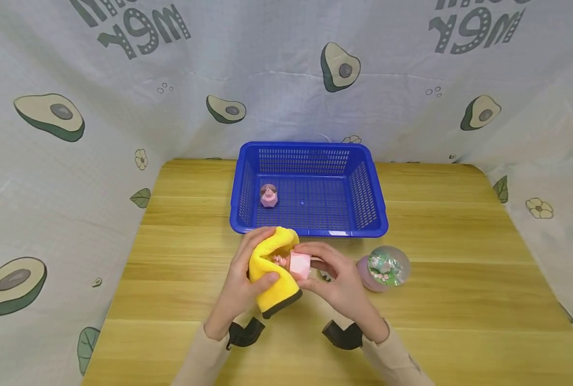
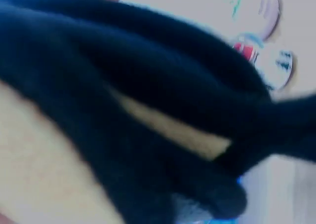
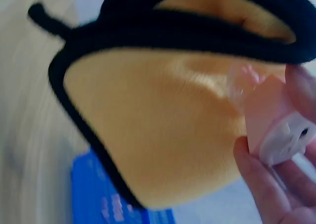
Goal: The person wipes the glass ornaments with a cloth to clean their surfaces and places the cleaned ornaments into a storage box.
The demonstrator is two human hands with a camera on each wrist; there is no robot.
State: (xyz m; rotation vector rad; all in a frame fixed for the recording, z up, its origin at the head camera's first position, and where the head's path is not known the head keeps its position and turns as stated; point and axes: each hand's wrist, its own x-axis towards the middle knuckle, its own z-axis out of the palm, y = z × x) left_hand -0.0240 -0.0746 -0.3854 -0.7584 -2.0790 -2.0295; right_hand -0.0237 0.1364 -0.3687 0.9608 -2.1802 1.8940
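My left hand [image 1: 238, 284] grips a folded yellow cloth [image 1: 277, 289] with a dark border. My right hand [image 1: 341, 281] pinches the pink faceted base of a small snow globe [image 1: 300, 264] between thumb and fingers. The clear dome, with pink figures inside, points left into the cloth's fold. In the right wrist view, the globe's base [image 3: 266, 120] shows a pale underside, and the cloth [image 3: 148, 125] spreads beside the dome. Blurred dark cloth border [image 2: 173, 81] covers much of the left wrist view, so the left fingers are hidden there.
Beyond the hands stands a blue plastic basket [image 1: 309, 232] holding another small pink snow globe [image 1: 269, 196]. A larger globe [image 1: 385, 268] with a lilac base lies tilted right of my right hand. A small white-and-red object [image 2: 271, 63] is nearby, mostly hidden in the head view.
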